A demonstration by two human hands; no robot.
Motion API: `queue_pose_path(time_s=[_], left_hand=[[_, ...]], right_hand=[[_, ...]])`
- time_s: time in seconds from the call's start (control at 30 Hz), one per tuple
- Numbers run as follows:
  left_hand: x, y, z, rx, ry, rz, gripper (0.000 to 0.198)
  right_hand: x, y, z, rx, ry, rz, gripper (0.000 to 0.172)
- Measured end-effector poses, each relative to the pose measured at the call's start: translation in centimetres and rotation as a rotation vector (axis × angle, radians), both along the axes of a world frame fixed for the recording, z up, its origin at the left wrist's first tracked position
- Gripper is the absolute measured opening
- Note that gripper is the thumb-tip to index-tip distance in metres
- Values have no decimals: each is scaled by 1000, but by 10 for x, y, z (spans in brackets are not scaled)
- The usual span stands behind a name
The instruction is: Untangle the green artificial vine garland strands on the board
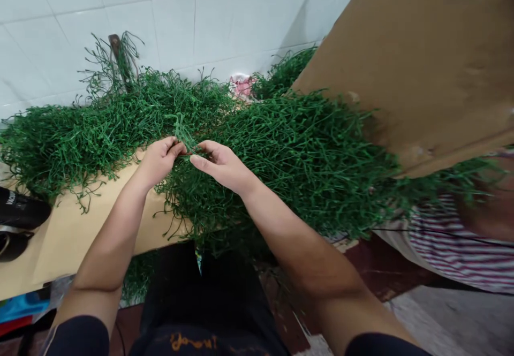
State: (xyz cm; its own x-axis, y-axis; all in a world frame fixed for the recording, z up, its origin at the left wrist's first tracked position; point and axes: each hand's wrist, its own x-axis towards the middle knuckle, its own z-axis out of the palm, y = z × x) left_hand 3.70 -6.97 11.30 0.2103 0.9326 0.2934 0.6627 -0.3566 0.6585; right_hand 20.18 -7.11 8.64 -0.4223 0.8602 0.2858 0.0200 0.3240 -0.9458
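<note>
My left hand is closed in a pinch on a small bunch of thin green plastic-looking stems, whose looped tops stand above the fingers. Close beside it, my right hand has its thumb and forefinger around the lower ends of the same bunch, the other fingers curled in. Both hands hover over a big heap of similar green stems with small knobbed tips. Another long heap of green stems lies behind and to the left. Exactly what sits between the fingertips is partly hidden.
Cardboard covers the work surface. A large cardboard sheet leans at the right. An upright brown bar rises near the tiled wall. A black cylindrical item lies at left. Another person's striped clothing shows at right.
</note>
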Motion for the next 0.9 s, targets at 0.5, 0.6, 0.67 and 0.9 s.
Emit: queue_pose_path(time_s=[0.5, 0.6, 0.67, 0.9], left_hand=[[-1, -31, 1, -138, -174, -178, 28], [6, -44, -6, -132, -268, -221, 35], [12, -55, -10, -112, -283, -222, 40], [9, -105, -3, 60, -229, -559, 40]], right_hand=[[13, 13, -8, 646, -574, -458, 13], [13, 21, -4, 662, -654, -497, 9], [11, 31, -2, 650, -694, -483, 11], [33, 86, -7, 275, -564, -734, 9]])
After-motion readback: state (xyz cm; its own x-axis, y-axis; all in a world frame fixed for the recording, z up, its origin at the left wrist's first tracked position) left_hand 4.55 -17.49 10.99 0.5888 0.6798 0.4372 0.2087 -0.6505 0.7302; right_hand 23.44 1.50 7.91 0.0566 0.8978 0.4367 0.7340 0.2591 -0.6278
